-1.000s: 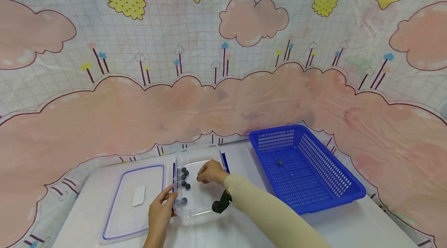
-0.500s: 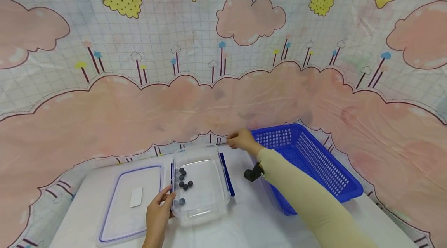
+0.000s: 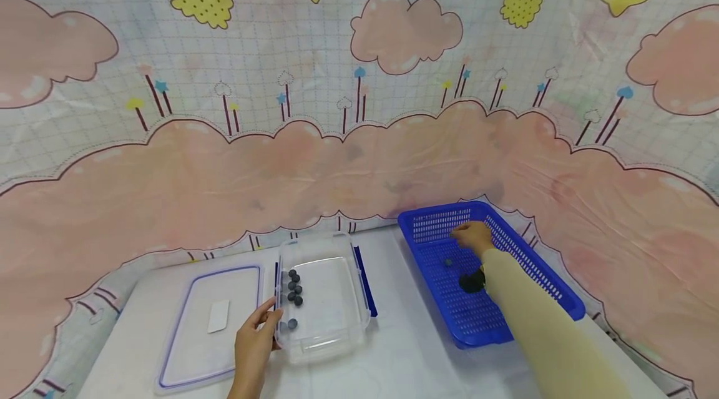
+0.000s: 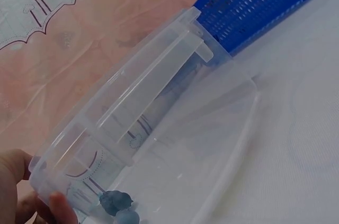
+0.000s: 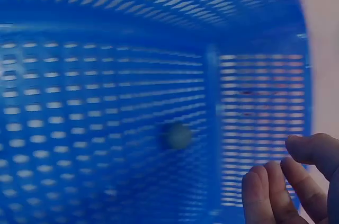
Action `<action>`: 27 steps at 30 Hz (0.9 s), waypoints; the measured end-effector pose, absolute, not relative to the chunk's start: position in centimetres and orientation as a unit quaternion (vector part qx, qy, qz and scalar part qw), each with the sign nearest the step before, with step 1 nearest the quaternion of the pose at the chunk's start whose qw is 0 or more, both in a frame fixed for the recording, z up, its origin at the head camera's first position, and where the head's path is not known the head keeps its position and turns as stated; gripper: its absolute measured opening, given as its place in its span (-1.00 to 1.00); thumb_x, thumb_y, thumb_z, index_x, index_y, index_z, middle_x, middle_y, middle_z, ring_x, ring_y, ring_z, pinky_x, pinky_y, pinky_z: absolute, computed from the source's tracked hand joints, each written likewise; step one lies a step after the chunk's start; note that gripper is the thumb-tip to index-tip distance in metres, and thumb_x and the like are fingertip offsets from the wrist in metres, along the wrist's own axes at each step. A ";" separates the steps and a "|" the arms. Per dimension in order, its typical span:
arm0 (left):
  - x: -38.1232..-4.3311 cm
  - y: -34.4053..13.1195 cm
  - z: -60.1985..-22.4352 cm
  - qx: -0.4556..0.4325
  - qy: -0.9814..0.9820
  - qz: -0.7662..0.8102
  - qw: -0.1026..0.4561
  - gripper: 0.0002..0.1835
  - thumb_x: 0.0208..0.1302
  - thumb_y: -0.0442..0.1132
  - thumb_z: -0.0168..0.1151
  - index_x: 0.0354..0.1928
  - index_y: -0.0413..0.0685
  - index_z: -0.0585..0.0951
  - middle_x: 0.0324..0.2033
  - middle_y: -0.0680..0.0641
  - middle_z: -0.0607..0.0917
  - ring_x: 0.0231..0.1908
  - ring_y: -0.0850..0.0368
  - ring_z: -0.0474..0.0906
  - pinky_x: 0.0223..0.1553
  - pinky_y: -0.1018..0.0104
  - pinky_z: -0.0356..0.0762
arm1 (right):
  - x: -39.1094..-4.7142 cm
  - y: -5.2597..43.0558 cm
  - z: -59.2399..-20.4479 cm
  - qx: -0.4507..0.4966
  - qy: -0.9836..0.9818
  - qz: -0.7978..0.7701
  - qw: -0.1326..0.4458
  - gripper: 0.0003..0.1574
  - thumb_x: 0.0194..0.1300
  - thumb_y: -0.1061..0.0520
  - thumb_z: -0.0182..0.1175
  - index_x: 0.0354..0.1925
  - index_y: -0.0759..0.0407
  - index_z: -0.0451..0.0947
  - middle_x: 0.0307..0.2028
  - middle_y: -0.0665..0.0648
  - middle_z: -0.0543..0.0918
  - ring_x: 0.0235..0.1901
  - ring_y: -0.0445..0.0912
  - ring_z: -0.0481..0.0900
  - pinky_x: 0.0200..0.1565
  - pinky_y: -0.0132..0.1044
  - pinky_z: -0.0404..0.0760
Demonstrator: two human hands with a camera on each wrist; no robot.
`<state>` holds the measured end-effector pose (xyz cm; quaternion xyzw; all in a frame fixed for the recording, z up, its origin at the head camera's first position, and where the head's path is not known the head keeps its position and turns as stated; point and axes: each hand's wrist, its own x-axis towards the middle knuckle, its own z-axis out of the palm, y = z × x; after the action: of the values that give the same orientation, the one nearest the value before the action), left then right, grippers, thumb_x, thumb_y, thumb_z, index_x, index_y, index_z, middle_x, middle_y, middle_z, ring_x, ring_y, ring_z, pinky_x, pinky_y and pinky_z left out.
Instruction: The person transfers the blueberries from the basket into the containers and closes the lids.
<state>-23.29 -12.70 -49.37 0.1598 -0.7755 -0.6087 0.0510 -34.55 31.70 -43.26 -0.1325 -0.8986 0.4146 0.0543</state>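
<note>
My left hand (image 3: 255,336) holds the left side of a clear plastic box (image 3: 322,339), its fingertips on the wall. Inside the box, several small dark grey balls (image 3: 296,290) lie along the left side. Over the far part of a blue mesh basket (image 3: 466,339) is my right hand (image 3: 474,235). In the right wrist view, its fingers (image 5: 271,192) and thumb are loosely bent with a narrow gap between them. No ball shows among them. One grey ball (image 5: 177,136) is in the basket, apart from the hand.
Left of the box, a clear lid (image 3: 193,330) with a blue seal lies flat on the white table (image 3: 393,349), a white label (image 3: 219,316) on it. A patterned cloth (image 3: 337,168) hangs behind the table. The box's blue side latch (image 3: 365,283) sticks out to the right.
My right hand has left the box and moved right, over the basket. In the box, one ball has rolled left toward the others. My left hand stays at the box's side.
</note>
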 end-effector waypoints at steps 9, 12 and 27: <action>-23.4 -12.8 -49.3 0.163 -0.777 -0.606 0.050 -0.49 0.36 -0.12 0.18 0.29 -0.15 0.50 -0.13 -0.11 0.55 -0.62 0.27 0.35 -0.60 0.40 0.55 | -34.0 31.7 -47.7 -0.136 -0.916 0.376 0.033 -0.71 0.13 0.20 0.32 -0.23 0.42 0.69 -0.28 0.29 0.72 -0.31 0.08 0.65 -0.22 -0.12 0.63; -23.4 -12.8 -49.3 0.164 -0.778 -0.605 0.048 -0.50 0.36 -0.13 0.17 0.30 -0.13 0.50 -0.12 -0.12 0.54 -0.62 0.27 0.35 -0.60 0.40 0.55 | -34.1 31.6 -48.5 -0.137 -0.920 0.365 0.032 -0.74 0.08 0.22 0.35 -0.27 0.40 0.71 -0.33 0.26 0.72 -0.37 0.03 0.64 -0.30 -0.20 0.62; -24.1 -13.1 -49.0 0.158 -0.781 -0.603 0.043 -0.51 0.36 -0.13 0.17 0.28 -0.14 0.52 -0.12 -0.11 0.54 -0.60 0.28 0.33 -0.59 0.40 0.57 | -34.4 30.9 -48.9 -0.152 -0.910 0.385 0.017 -0.77 0.08 0.27 0.31 -0.29 0.43 0.69 -0.34 0.29 0.72 -0.42 0.04 0.70 -0.28 -0.12 0.70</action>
<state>-24.09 -13.13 -49.03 0.1585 -0.7809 -0.6027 0.0433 -34.42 30.94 -48.95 -0.1520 -0.9102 0.3849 0.0166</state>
